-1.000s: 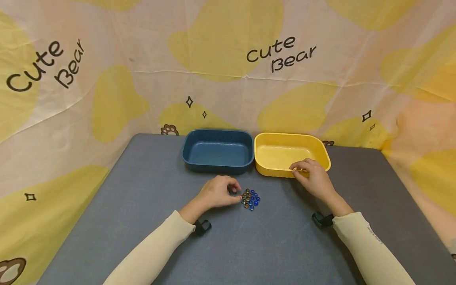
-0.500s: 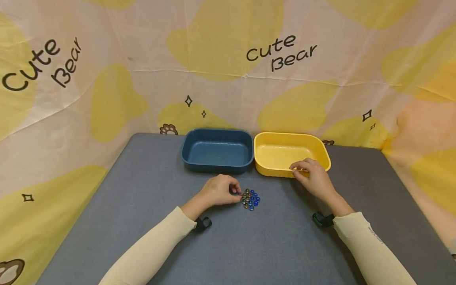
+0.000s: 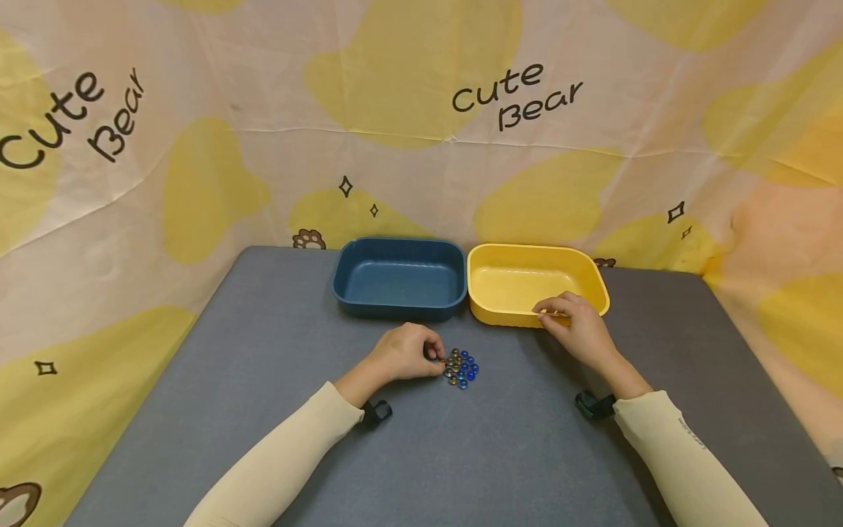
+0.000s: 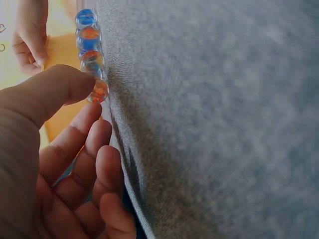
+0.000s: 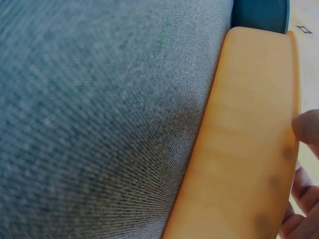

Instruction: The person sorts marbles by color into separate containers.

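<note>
A cluster of small glass marbles, some clear with amber swirls and others blue, lies on the grey table. At its left edge, my left hand pinches an orange-swirled marble between thumb and index fingertip, the other fingers loosely curled. My right hand grips the near rim of a yellow plastic bin. In the right wrist view, the right thumb is on the outer side of the rim, and dark finger shadows show through the wall.
A dark blue bin stands directly left of the yellow one, both near the table's back edge. A patterned cloth hangs behind and along the sides of the grey table.
My left wrist and forearm have shifted slightly, while the left fingers stay at the marbles. The right hand keeps its place on the yellow bin's rim. The head view has drifted a little.
</note>
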A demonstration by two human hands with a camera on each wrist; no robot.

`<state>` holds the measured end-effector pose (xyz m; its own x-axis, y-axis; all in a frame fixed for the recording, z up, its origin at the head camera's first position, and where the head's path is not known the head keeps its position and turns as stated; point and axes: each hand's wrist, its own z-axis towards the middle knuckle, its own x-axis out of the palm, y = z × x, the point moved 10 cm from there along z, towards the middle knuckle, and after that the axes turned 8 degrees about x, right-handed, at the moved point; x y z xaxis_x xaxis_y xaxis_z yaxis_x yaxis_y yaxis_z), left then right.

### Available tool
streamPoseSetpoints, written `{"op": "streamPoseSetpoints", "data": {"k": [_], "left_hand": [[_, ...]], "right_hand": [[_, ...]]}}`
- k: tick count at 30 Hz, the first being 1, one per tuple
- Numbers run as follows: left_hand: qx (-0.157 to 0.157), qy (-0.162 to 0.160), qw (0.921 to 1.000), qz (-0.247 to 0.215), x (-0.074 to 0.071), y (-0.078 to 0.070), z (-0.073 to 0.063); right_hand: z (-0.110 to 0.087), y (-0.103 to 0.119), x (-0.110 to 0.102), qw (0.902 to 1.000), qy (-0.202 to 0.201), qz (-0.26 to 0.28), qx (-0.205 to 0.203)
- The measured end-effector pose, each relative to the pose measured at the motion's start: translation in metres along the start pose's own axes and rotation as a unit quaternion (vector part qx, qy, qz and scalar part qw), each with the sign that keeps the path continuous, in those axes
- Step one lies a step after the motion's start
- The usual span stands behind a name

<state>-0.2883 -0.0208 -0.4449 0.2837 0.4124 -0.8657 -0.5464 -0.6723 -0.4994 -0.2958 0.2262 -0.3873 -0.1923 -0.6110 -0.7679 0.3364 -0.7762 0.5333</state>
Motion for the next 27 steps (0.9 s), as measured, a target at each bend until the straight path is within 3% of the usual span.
{"op": "streamPoseSetpoints", "data": {"k": [17,27], "left_hand": [[0.006,0.008,1.0,-0.001,0.0,-0.003,-0.002],[0.022,-0.019,0.9995,0.013,-0.013,-0.011,-0.006]], "right_hand": [[0.001,-0.004,0.002,0.9996,0.013,0.009,0.024],[0.0,-0.004,0.003,0.9994,0.018,0.009,0.028]]}}
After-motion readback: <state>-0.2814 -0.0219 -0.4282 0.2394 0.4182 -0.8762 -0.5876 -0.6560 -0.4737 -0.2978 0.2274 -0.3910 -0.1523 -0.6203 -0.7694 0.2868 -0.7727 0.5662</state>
